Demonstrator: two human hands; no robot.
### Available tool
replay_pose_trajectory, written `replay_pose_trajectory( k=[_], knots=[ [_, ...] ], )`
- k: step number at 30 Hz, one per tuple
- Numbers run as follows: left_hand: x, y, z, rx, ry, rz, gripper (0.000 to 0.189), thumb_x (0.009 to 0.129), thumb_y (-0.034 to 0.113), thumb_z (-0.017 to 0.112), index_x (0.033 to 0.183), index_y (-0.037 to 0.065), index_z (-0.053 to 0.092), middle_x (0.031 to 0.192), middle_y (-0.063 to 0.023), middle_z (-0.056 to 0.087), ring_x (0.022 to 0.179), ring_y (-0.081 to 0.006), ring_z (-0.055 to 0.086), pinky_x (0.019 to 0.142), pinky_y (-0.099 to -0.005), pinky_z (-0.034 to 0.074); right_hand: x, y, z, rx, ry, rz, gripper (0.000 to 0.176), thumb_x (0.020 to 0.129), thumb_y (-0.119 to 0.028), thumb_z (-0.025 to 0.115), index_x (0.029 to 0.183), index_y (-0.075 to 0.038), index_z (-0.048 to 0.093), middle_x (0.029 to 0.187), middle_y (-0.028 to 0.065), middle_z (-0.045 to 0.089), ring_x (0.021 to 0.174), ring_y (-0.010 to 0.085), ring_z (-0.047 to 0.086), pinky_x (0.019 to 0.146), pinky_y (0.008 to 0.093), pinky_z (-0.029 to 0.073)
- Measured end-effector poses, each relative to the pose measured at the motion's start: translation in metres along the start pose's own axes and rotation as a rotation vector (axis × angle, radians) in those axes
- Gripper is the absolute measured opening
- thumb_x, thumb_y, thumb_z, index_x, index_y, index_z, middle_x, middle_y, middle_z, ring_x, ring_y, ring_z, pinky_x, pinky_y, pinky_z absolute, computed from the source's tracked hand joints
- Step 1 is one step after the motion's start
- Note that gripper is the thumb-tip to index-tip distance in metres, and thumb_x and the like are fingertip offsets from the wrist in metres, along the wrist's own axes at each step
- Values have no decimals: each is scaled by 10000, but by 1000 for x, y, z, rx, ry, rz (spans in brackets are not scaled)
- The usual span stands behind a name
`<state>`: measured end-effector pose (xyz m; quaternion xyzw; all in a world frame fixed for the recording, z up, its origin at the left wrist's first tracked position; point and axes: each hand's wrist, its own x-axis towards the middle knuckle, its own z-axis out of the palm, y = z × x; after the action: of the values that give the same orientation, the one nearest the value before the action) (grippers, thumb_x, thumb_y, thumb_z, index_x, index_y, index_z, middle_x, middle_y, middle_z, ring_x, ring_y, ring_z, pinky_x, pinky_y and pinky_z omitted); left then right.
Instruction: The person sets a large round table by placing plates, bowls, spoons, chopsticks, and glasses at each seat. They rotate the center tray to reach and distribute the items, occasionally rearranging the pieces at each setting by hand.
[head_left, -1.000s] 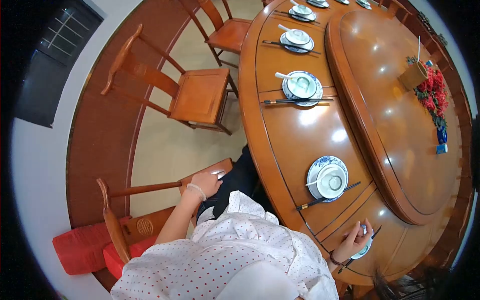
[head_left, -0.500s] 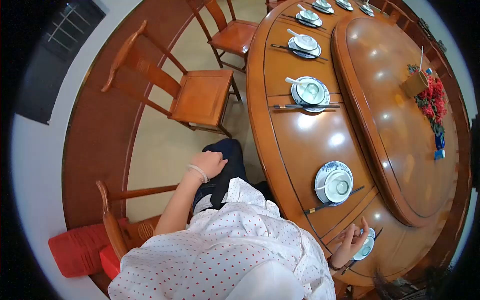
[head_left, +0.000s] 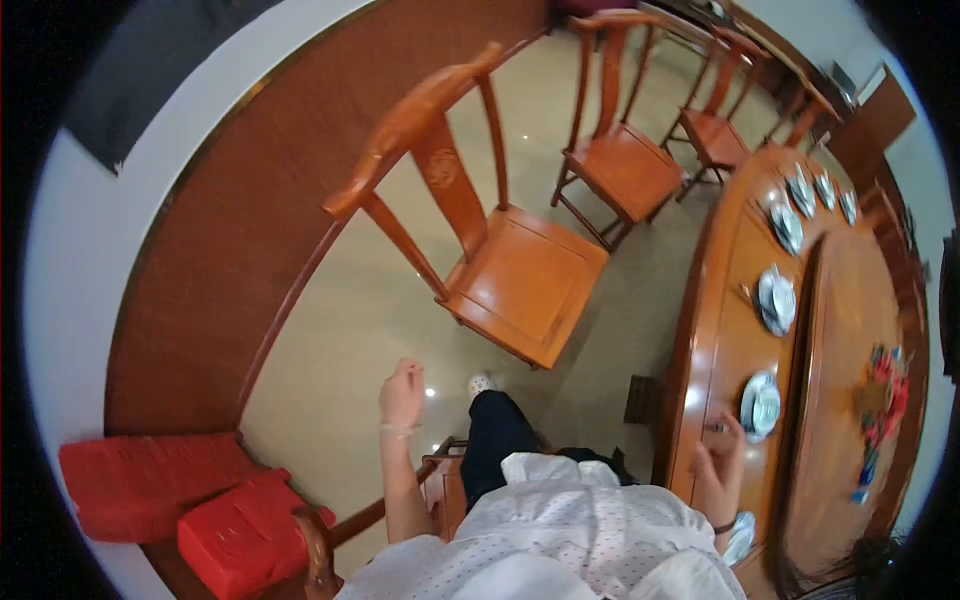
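My left hand, wearing a pale bracelet, hangs over the floor left of my dark-trousered leg. Its fingers look loosely curled together, with nothing visible in them. At the table's near edge is my right hand, a dark band on its wrist; thumb and fingers are bent but apart, and it holds nothing. Just beyond it sits a place setting with a glass and a bowl on a blue-and-white plate. Another white dish shows partly behind the right wrist.
A wooden chair stands ahead, with another chair farther back. The round table carries a raised turntable with red flowers. Red boxy bundles lie at lower left, beside the chair back near me.
My view has swung left and tilted. My left hand has lifted off my thigh and moved out over the floor. My right hand now appears nearer the table's edge, still without anything in it.
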<state>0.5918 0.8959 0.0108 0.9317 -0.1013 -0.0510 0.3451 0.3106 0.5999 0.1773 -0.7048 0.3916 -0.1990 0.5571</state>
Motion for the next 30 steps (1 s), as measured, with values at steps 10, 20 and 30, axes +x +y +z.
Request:
replay_pose_trajectory(
  k=[10, 20, 30],
  knots=[
    [54, -82, -74, -75, 82, -529, 171, 865, 244, 494, 892, 79, 532, 596, -142, 565, 567, -316, 564, 521, -406, 416, 150, -98, 261, -242, -708, -125, 680, 787, -49, 617, 1326, -13, 204, 732, 59, 566, 633, 102, 530, 556, 214, 431],
    [66, -90, -144, -88, 220, -673, 126, 811, 153, 538, 920, 87, 533, 519, -124, 515, 483, -298, 522, 464, -396, 377, 253, -189, 502, -332, -538, -1220, 272, 804, -70, 553, 1072, -40, 517, 996, 157, 586, 969, 239, 552, 991, 442, 273],
    [343, -127, -260, 160, 18, -203, 218, 826, 158, 449, 1038, 118, 479, 688, -155, 589, 671, -335, 578, 603, -443, 442, 284, -201, 544, -507, -392, -940, 81, 781, -100, 573, 843, -60, 605, 576, 73, 570, 539, 201, 548, 968, 414, 289]
  ],
)
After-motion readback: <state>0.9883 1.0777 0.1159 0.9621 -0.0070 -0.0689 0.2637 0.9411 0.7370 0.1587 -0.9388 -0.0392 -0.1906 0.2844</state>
